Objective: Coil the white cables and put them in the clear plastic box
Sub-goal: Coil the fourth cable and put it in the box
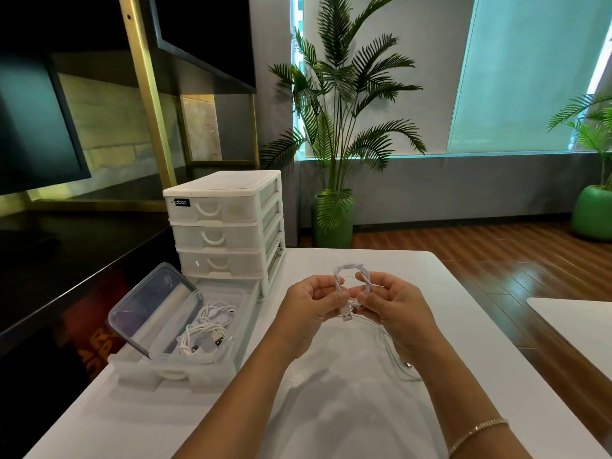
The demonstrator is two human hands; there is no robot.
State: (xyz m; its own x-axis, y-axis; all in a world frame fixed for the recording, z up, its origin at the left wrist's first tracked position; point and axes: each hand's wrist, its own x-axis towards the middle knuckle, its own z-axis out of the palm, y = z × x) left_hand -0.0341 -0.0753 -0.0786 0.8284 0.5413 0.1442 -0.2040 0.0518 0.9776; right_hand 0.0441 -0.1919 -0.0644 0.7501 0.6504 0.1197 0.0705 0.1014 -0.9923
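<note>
Both my hands hold a white cable [350, 272] above the white table [334, 409]. My left hand [309, 304] pinches the left side of its small loop, and a USB plug sticks out below the fingers. My right hand [399, 309] pinches the right side of the loop. The loose tail of the cable [399, 361] trails down onto the table under my right wrist. To the left, the clear plastic box [159, 354] lies in a pulled-out drawer, with its lid [154, 304] propped up. Coiled white cables [207, 329] lie inside it.
A white drawer unit [228, 226] with three closed drawers stands at the table's back left. Its lowest drawer [172, 376] is pulled out toward me. A dark counter runs along the left. Another white table edge [576, 319] shows at the right, over a wooden floor.
</note>
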